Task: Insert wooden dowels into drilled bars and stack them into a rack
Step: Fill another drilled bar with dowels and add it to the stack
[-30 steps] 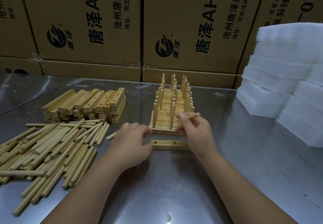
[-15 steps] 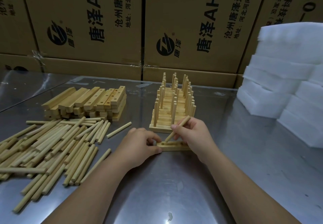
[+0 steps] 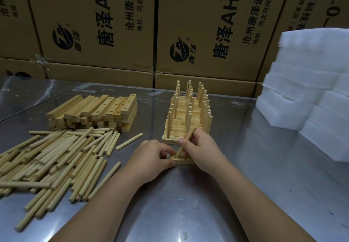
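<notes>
A: How far along?

B: Partway. The rack (image 3: 186,121) holds many doweled rows, and left of it loose dowels (image 3: 56,157) and spare bars (image 3: 98,111) wait. Just before it, the left hand (image 3: 151,158) pinches one bar (image 3: 184,161) in its fingers (image 3: 166,149) — the right hand (image 3: 204,151) fingers (image 3: 182,140) pinch a dowel (image 3: 186,141), tip at its hole.

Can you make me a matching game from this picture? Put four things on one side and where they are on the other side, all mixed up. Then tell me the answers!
Things:
1. loose dowels
2. stack of drilled bars
3. foam blocks
4. rack

Places:
A. white, piled up on the far right
B. in the middle, with pegs standing upright
C. lying scattered at the near left
D. at the far left, behind the scattered sticks

Answers: 1-C, 2-D, 3-A, 4-B
</notes>
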